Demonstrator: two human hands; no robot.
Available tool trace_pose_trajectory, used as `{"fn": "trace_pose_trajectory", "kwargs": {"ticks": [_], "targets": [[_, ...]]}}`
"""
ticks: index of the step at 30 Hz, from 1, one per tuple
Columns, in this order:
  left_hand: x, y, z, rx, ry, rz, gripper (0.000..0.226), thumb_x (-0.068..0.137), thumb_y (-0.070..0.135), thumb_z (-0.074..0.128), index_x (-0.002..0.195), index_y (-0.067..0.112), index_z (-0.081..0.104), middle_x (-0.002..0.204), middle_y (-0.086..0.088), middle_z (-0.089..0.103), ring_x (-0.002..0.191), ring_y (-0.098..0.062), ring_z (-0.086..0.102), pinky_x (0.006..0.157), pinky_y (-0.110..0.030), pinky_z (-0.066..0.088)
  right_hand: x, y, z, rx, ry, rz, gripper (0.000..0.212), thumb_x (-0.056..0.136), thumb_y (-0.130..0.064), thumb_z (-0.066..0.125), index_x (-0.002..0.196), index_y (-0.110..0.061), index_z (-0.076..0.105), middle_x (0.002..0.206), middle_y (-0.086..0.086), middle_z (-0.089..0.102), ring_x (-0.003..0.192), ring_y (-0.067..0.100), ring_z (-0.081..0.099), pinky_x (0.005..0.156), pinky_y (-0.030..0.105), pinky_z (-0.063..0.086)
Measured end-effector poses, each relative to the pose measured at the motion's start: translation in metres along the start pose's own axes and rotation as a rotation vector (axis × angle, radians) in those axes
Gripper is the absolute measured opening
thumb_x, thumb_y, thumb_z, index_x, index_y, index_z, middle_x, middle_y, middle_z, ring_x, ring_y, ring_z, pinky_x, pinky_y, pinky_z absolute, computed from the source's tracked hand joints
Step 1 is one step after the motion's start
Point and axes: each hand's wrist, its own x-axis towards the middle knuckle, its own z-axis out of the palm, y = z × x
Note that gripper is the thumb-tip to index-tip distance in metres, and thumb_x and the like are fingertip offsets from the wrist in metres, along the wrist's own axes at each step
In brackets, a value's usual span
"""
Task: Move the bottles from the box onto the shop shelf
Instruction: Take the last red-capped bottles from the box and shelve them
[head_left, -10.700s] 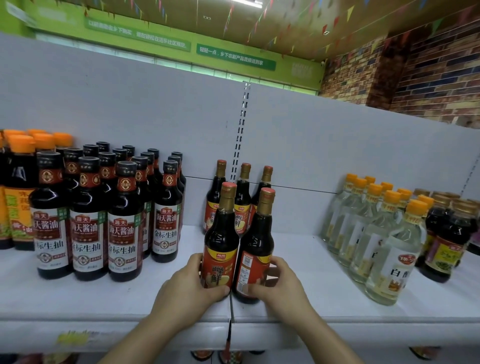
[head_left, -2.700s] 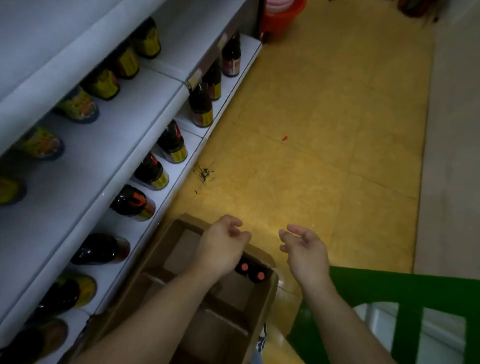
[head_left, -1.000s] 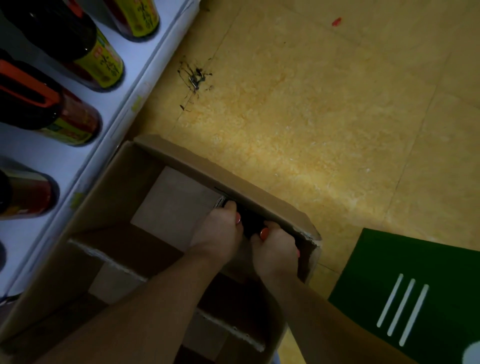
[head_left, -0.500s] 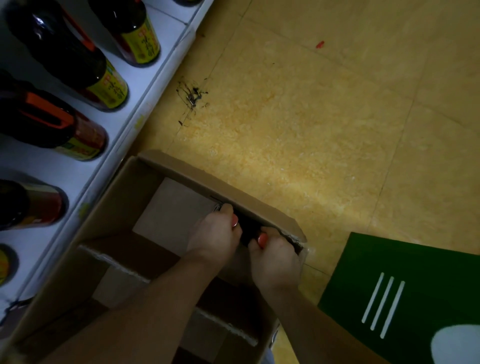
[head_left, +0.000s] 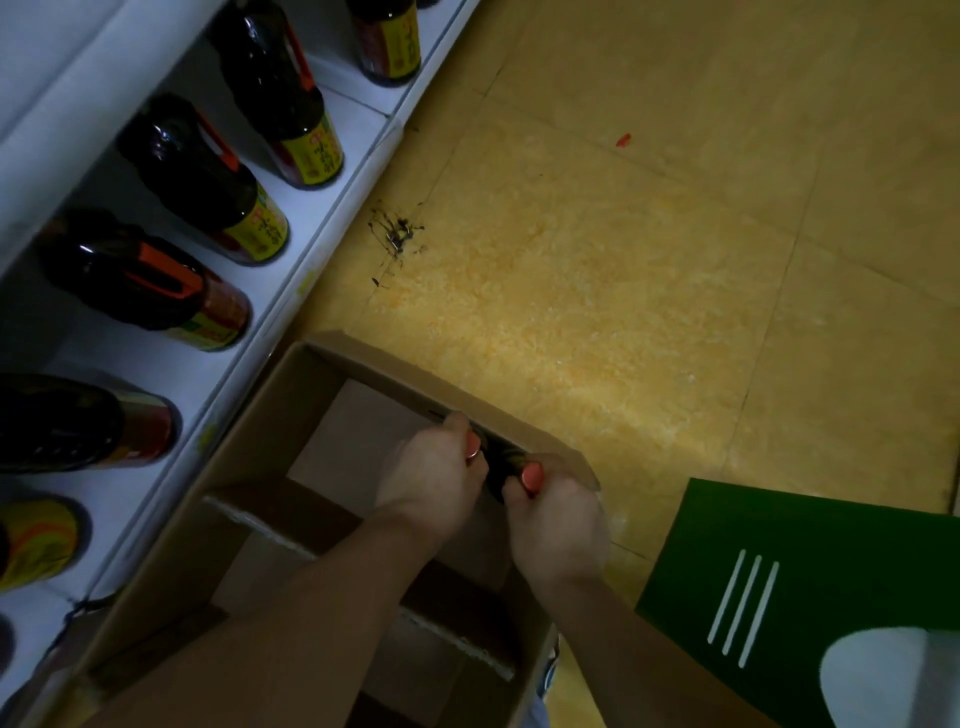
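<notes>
An open cardboard box (head_left: 249, 447) stands on the floor against the shelf, with cardboard dividers inside. Two dark bottles with red caps sit in its far right corner. My left hand (head_left: 431, 480) is closed around the neck of the left bottle, whose red cap (head_left: 472, 445) shows above my fingers. My right hand (head_left: 558, 522) grips the right bottle just below its red cap (head_left: 532, 475). The bottles' dark shoulders (head_left: 501, 462) show between my hands; their bodies are hidden in the box.
White shop shelves (head_left: 332, 223) on the left hold several large dark sauce bottles (head_left: 208, 176) with yellow and red labels. Yellow tiled floor (head_left: 623, 260) has a dark stain (head_left: 397, 236). A green object with white stripes (head_left: 805, 597) lies at the lower right.
Both hands reached into the box and closed on the two bottle necks. Over the last second they have lifted slightly; the view shifted a little.
</notes>
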Motion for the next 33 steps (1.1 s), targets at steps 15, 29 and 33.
{"fn": "trace_pose_trajectory", "kwargs": {"ticks": [15,29,33], "targets": [[-0.039,0.026,-0.043,0.075,0.106,0.058,0.014,0.099,0.037,0.057,0.098,0.025,0.049,0.087,0.004,0.064,0.087,-0.022,0.066,0.069,-0.032,0.042,-0.042,-0.017,-0.049,0.122,0.068,-0.053,0.019,0.095,-0.037,0.062,0.113,-0.032,0.060,0.092,-0.007,0.070,0.084,0.019,0.068,0.082,0.044,0.058],[-0.094,0.057,-0.100,0.068,0.124,0.083,0.016,0.098,0.040,0.059,0.096,0.029,0.047,0.089,0.005,0.067,0.089,-0.021,0.067,0.070,-0.032,0.048,-0.085,-0.042,-0.113,0.174,0.052,-0.100,0.015,0.095,-0.034,0.062,0.109,-0.032,0.060,0.090,-0.006,0.070,0.081,0.019,0.068,0.074,0.042,0.059],[-0.109,0.063,-0.113,0.067,0.143,0.069,0.019,0.098,0.041,0.059,0.092,0.030,0.044,0.082,0.009,0.061,0.087,-0.020,0.067,0.067,-0.031,0.043,-0.097,-0.047,-0.127,0.168,0.056,-0.098,0.013,0.094,-0.037,0.062,0.106,-0.034,0.058,0.088,-0.005,0.070,0.080,0.019,0.068,0.072,0.042,0.060]]}}
